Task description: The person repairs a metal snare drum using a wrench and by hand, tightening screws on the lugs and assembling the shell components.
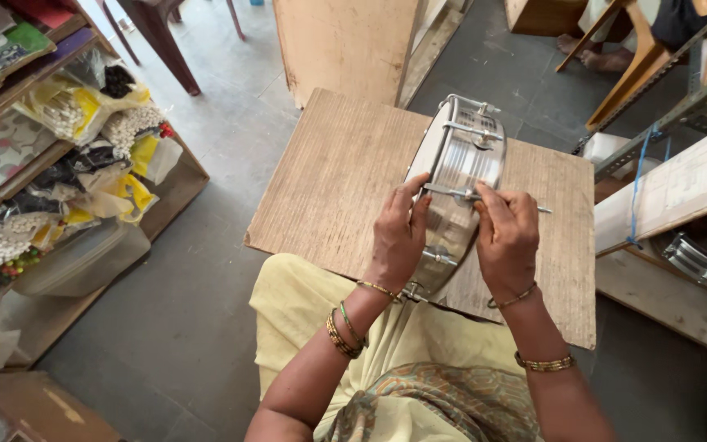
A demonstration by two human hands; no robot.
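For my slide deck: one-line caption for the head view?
Two hands, left hand and right hand, steady a metal drum on a wooden board.

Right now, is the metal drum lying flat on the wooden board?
No, the metal drum stands on its edge on the wooden board, steadied by the left hand and right hand.

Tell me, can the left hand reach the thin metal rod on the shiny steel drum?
Probably yes: the left hand already grips the shiny steel drum just beside the thin metal rod, with nothing between.
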